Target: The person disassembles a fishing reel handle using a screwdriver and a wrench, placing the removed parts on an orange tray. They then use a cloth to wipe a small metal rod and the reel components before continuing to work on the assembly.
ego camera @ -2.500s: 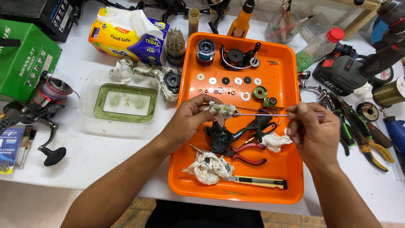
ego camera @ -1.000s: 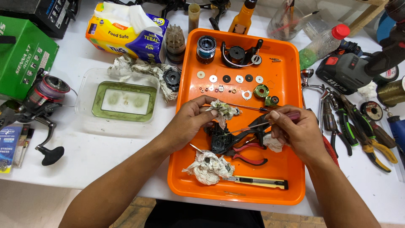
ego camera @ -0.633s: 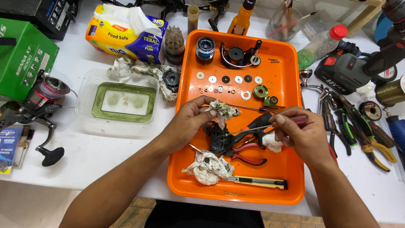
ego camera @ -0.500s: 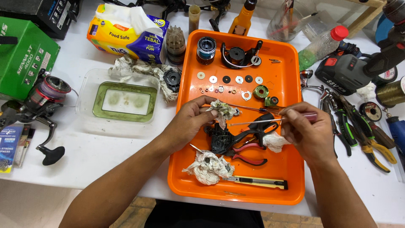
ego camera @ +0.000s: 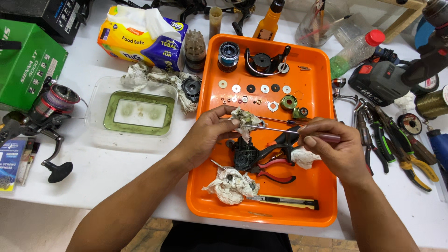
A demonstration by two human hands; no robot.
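Observation:
My left hand (ego camera: pixel 210 135) pinches a small dirty wad of tissue (ego camera: pixel 243 120) over the middle of an orange tray (ego camera: pixel 322 196). A thin metal rod (ego camera: pixel 270 128) runs from that wad to my right hand (ego camera: pixel 333 149), which grips the rod's dark handle end. Just below the hands lie a black fishing reel body (ego camera: pixel 249 156) and red-handled pliers (ego camera: pixel 275 170). Small washers and gears (ego camera: pixel 254 88) lie in rows at the tray's far half, with a spool (ego camera: pixel 228 56) and a rotor (ego camera: pixel 263 63) behind them.
A crumpled dirty tissue (ego camera: pixel 231 184) and a yellow utility knife (ego camera: pixel 284 201) lie at the tray's near edge. Left of the tray stand a clear tub of green liquid (ego camera: pixel 137 112), a tissue pack (ego camera: pixel 140 37), a green box (ego camera: pixel 28 65) and a spinning reel (ego camera: pixel 46 109). Pliers and hand tools (ego camera: pixel 392 144) crowd the right.
My right hand slid in along the rod toward the tissue wad, then back out to the right. The left hand has kept its pinch on the wad.

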